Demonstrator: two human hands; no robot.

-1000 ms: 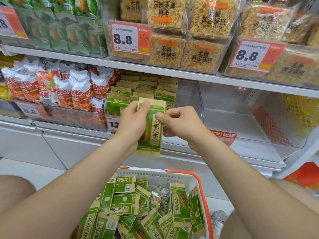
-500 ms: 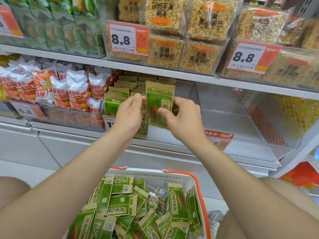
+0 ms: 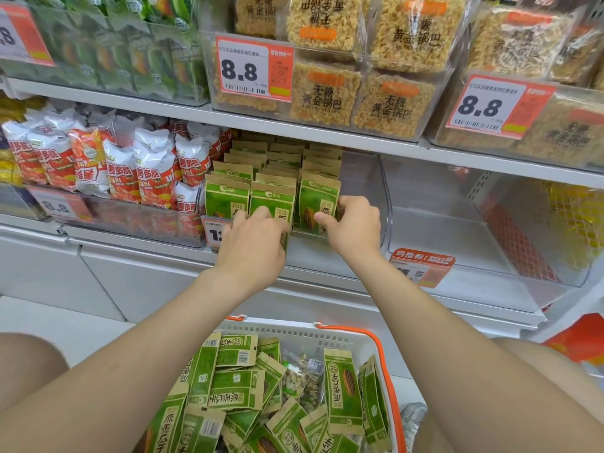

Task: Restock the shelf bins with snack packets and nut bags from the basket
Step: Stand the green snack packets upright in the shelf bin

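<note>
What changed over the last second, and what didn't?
Both hands carried packets from mid-air forward into the clear bin. The right hand now stands one green packet at the front of the right row; the left hand seats a second packet in the middle row. Neither grip has let go. The basket is unchanged.

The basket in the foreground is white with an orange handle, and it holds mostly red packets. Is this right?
Not quite. In the head view the white basket with its orange handle holds mostly green packets, not red ones. The red-and-white packets stand in a shelf bin higher up on the left.
</note>
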